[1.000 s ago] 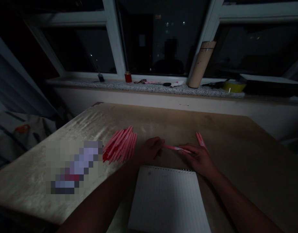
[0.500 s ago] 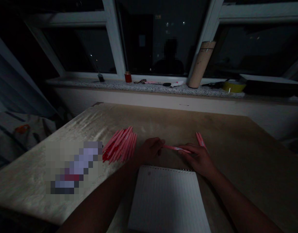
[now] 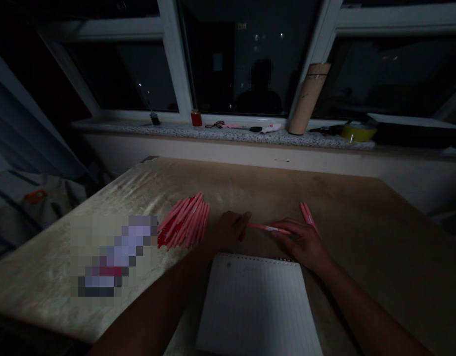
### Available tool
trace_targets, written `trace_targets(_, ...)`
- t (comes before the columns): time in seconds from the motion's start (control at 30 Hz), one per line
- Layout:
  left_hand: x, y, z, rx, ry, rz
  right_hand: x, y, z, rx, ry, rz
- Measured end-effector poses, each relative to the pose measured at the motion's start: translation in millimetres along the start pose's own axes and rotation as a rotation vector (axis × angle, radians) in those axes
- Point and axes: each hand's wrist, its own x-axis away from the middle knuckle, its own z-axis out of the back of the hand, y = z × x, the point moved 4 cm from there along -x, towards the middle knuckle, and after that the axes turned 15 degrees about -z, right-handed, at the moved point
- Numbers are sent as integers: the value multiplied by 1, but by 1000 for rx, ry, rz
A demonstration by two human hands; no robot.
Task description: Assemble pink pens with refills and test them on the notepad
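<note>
A slim pink pen [image 3: 260, 227] with a pale printed patch is held level between my two hands, above the top edge of a spiral notepad [image 3: 257, 306]. My left hand [image 3: 231, 228] is closed at the pen's left end, thumb raised along it. The other end lies between the thumb and fingers of my right hand [image 3: 304, 242]. Left of my left hand is a pile of pink pens [image 3: 187, 222] with some red among them. Just beyond my right hand lie a couple more pink pens [image 3: 305, 212], partly hidden by it.
A blurred-out pale item [image 3: 120, 254] rests on the left of the table [image 3: 228, 173]. Along the windowsill [image 3: 168, 130] stand a red jar [image 3: 196, 118], a tall tan cylinder [image 3: 309, 99] and a yellow tape roll [image 3: 358, 132]. A curtain [image 3: 23, 113] hangs at left.
My left thumb has lifted and the left hand has turned slightly at the pen's end. The pen has shifted a little to the left; the right hand is almost still.
</note>
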Motion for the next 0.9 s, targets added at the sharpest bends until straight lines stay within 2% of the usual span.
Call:
trace_targets(0.27,-1,1,0,113,20,-54,0,1,0,25,10,8)
trace_targets(0.43,-1,1,-2,72,25,-68,0,-2,0,14,13,25)
trace_targets(0.63,1,1,4,61,85,49,0,-1,1,-10,27,22)
trace_targets(0.9,-1,-11,6,135,146,90,-1,5,0,-7,53,28)
